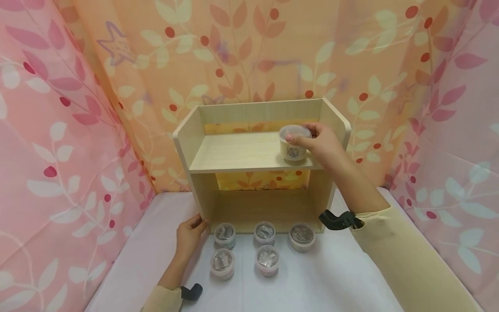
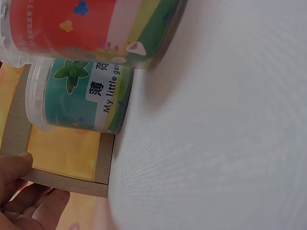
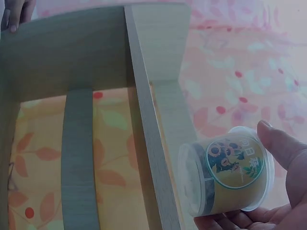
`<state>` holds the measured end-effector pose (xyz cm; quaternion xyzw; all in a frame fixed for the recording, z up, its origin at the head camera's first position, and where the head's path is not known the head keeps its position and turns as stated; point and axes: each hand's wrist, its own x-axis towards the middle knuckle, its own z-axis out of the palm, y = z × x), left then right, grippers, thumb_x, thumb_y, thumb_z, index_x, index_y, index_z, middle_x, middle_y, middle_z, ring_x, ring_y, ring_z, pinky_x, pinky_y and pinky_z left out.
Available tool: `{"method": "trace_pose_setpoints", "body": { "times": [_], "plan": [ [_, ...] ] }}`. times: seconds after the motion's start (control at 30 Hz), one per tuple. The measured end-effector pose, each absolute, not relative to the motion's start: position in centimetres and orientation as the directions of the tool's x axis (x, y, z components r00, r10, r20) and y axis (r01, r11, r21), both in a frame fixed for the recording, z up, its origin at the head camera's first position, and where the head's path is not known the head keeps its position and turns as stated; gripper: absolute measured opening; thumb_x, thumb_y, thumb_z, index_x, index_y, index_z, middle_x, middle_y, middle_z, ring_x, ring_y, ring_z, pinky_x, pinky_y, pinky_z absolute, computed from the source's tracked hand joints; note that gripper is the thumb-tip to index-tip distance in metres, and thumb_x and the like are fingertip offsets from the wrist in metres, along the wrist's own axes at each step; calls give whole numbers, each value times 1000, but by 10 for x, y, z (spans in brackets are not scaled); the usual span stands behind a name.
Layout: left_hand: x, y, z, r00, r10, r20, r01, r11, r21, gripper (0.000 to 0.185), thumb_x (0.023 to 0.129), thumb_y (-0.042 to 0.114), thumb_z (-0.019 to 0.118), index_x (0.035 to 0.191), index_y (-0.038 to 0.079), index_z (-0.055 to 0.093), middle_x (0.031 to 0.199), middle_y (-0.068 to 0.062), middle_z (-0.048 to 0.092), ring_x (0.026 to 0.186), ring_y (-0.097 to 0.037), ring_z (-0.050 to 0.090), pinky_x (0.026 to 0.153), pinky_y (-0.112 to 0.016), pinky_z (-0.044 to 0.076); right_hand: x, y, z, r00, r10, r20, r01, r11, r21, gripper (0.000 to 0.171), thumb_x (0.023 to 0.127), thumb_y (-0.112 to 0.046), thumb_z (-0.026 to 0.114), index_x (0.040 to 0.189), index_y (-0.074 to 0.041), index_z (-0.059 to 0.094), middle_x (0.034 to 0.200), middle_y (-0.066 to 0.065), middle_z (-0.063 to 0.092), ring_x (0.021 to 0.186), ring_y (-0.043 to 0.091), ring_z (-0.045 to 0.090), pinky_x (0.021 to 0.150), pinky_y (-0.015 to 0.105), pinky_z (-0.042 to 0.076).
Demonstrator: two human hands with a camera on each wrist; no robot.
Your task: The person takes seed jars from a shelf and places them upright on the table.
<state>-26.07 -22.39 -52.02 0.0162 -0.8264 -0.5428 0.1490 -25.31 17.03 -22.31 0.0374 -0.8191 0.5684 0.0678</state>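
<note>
Head view: the right hand (image 1: 325, 145) grips a small yellow clear-lidded plastic tub (image 1: 293, 145) on the pale wooden shelf's (image 1: 241, 151) upper board. Left hand (image 1: 189, 236), fingers relaxed, touches the shelf's lower left edge; five similar round tubs (image 1: 265, 234) holding silvery packets stand on the white tabletop (image 1: 331, 277).

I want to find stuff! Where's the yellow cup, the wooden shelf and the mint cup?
yellow sunflower cup (image 3: 235, 175), right wrist view, on its round label.
wooden shelf (image 1: 241, 151), head view, bare upper board.
mint cup (image 2: 81, 96), left wrist view, on its green side.
</note>
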Motion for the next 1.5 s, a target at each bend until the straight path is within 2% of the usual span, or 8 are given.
{"method": "trace_pose_setpoints", "body": {
  "times": [0.2, 0.37, 0.57, 0.63, 0.8, 1.0, 1.23, 1.5],
  "plan": [
    [-259, -227, -520, -959, -189, 210, 119, 404, 907, 35, 92, 15, 78, 125, 6, 73, 117, -13, 75, 114, -25, 70, 81, -11, 53, -236, 166, -228, -991, -25, 135, -136, 329, -934, 87, 88, -46, 80, 154, -7, 40, 146, 11, 49, 131, 26, 48, 117, 42, 38],
    [-258, -227, -520, -958, -191, 216, 128, 390, 912, 35, 92, 14, 78, 125, 4, 73, 118, -14, 75, 114, -26, 70, 81, -13, 54, -220, 168, -233, -988, -51, 147, -155, 326, -933, 84, 89, -44, 80, 155, -10, 40, 143, 9, 52, 125, 22, 52, 108, 35, 44],
    [-258, -226, -521, -958, -183, 223, 135, 398, 907, 35, 91, 16, 79, 124, 5, 74, 116, -13, 76, 113, -24, 70, 80, -11, 52, -196, 179, -240, -982, -65, 175, -187, 319, -929, 79, 92, -38, 78, 156, -10, 39, 147, 8, 51, 131, 20, 51, 114, 35, 42],
    [-258, -226, -520, -957, -190, 221, 130, 403, 906, 34, 91, 17, 79, 124, 6, 74, 115, -11, 76, 112, -23, 70, 80, -11, 52, -188, 181, -244, -979, -73, 190, -203, 321, -925, 79, 93, -36, 77, 156, -10, 39, 148, 8, 51, 133, 20, 51, 114, 30, 42],
    [-256, -227, -520, -954, -192, 231, 136, 409, 902, 33, 91, 17, 79, 123, 6, 75, 114, -11, 76, 111, -22, 70, 80, -11, 52, -169, 183, -258, -968, -95, 231, -248, 266, -931, 72, 94, -25, 77, 154, -7, 40, 144, 9, 53, 126, 14, 55, 99, 12, 47],
    [-256, -228, -518, -955, -183, 232, 140, 409, 902, 33, 92, 16, 78, 123, 7, 75, 115, -11, 76, 111, -23, 71, 80, -11, 53, -158, 182, -281, -964, -115, 240, -258, 187, -948, 70, 92, -15, 78, 151, -3, 42, 136, 9, 57, 114, 8, 60, 94, 13, 51],
    [-258, -228, -517, -953, -172, 248, 159, 410, 898, 34, 93, 17, 78, 124, 7, 74, 116, -11, 76, 111, -24, 71, 83, -17, 56, -154, 184, -312, -963, -146, 227, -257, 242, -936, 74, 89, -14, 81, 150, -3, 41, 141, 16, 53, 125, 18, 55, 95, 11, 48],
    [-257, -225, -519, -961, -161, 224, 150, 375, 915, 33, 93, 12, 76, 126, 4, 73, 118, -14, 75, 111, -24, 71, 86, -25, 59, -145, 192, -352, -966, -172, 191, -233, 274, -933, 75, 89, -18, 82, 151, -6, 43, 149, 14, 49, 141, 31, 45, 100, 6, 39]
  ]
}}
